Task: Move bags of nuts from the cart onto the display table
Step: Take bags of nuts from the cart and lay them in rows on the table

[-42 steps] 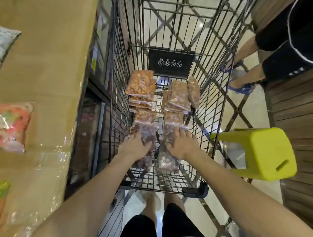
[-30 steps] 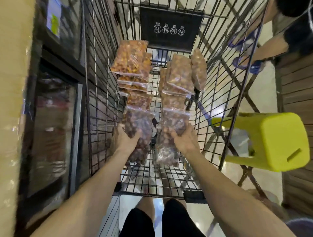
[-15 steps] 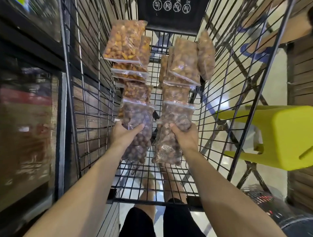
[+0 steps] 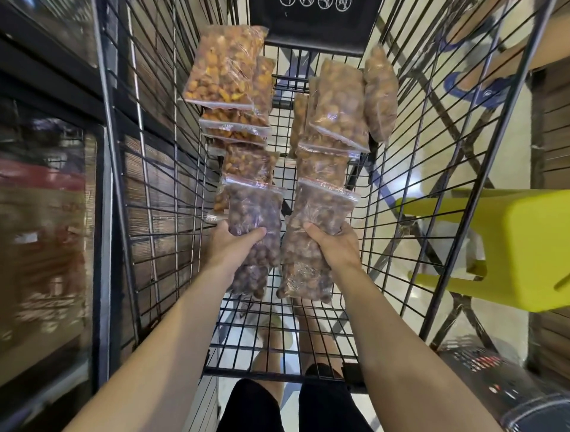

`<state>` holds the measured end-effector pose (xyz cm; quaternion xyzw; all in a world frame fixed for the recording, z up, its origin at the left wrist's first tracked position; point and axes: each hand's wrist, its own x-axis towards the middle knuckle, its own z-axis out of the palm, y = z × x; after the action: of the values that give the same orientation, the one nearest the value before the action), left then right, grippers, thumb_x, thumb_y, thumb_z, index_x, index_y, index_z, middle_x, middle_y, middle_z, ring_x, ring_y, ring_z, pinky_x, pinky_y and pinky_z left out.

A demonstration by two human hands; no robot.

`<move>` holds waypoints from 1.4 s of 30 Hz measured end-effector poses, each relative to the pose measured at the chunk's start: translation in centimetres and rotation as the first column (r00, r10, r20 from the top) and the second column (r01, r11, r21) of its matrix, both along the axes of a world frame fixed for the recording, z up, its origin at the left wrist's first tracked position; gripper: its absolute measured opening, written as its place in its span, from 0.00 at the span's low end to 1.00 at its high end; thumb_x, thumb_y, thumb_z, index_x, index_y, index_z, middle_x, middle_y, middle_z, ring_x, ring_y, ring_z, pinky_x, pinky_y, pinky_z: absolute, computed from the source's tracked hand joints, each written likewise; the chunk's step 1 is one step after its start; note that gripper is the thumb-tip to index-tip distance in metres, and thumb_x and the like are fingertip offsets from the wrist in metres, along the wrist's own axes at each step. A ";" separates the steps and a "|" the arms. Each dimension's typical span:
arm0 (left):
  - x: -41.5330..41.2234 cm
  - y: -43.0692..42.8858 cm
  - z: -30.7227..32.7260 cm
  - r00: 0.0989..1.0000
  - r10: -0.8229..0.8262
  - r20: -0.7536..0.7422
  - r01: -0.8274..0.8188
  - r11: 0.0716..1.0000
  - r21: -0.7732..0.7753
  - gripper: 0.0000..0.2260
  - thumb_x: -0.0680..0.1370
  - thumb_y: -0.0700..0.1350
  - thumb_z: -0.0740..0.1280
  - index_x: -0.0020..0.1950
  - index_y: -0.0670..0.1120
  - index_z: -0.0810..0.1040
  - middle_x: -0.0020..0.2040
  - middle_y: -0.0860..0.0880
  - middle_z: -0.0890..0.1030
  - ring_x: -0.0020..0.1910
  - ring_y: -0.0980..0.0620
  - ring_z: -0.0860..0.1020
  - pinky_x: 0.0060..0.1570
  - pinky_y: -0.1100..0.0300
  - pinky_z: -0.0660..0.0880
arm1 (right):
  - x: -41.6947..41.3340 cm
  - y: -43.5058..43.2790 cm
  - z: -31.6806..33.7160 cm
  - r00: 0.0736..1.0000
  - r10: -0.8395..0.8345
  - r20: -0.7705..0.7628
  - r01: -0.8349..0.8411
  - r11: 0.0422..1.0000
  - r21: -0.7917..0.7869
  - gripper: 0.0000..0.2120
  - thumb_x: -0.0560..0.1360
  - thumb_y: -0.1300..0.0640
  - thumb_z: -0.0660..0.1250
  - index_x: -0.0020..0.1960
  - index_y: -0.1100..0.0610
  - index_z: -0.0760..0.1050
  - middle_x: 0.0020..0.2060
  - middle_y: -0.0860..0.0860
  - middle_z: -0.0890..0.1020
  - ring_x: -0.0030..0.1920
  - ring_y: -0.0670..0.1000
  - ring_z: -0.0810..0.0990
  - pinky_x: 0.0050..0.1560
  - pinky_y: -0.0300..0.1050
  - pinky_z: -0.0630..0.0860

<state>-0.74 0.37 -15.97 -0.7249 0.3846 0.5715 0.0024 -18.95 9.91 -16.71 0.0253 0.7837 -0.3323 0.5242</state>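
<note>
Gripping a dark nut bag (image 4: 256,209) in the left hand (image 4: 229,246) and a paler nut bag (image 4: 322,206) in the right hand (image 4: 336,248), both low inside the cart (image 4: 314,27) (pick-up step). Probably calling next for lifting both clear of the wire walls.

no legible text; cropped white symbols (image 4: 323,3) on black panel (image 4: 314,29)

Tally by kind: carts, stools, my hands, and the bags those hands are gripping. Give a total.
Carts: 1, the wire cart
Stools: 1, the yellow stool
Hands: 2, left hand and right hand
Gripped bags that show: 2, left bag and right bag
Total: 6
</note>
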 end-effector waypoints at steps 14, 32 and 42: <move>1.3 -0.3 0.3 0.985 0.124 -0.124 -0.112 0.989 0.099 0.14 0.72 0.54 0.81 0.53 0.55 0.81 0.49 0.50 0.88 0.52 0.47 0.86 0.58 0.49 0.82 | 0.3 0.3 0.3 0.996 -0.085 0.017 0.087 0.984 -0.154 0.27 0.73 0.57 0.82 0.66 0.41 0.76 0.60 0.46 0.85 0.44 0.45 0.89 0.42 0.45 0.87; 1.8 -0.8 11.6 0.842 0.156 -0.517 -0.254 0.959 -0.124 0.45 0.60 0.60 0.84 0.75 0.55 0.75 0.63 0.51 0.86 0.64 0.49 0.84 0.73 0.44 0.72 | -1.8 0.4 10.0 0.986 -0.098 0.135 0.156 0.829 -0.537 0.37 0.64 0.49 0.86 0.69 0.51 0.78 0.60 0.54 0.88 0.58 0.57 0.88 0.55 0.58 0.85; 4.3 -1.3 27.4 0.852 -0.038 -0.522 -0.268 0.825 -0.497 0.15 0.78 0.45 0.77 0.63 0.56 0.83 0.55 0.48 0.88 0.55 0.41 0.87 0.57 0.44 0.84 | -0.5 -2.0 25.3 0.998 -0.044 0.040 0.059 0.707 -0.705 0.47 0.60 0.49 0.89 0.74 0.58 0.73 0.63 0.57 0.86 0.55 0.61 0.87 0.55 0.61 0.84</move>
<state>3.54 -0.92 11.47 -0.5390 0.4732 0.6055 -0.3449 -19.48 7.89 8.57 -0.1515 0.5910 -0.6204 0.4928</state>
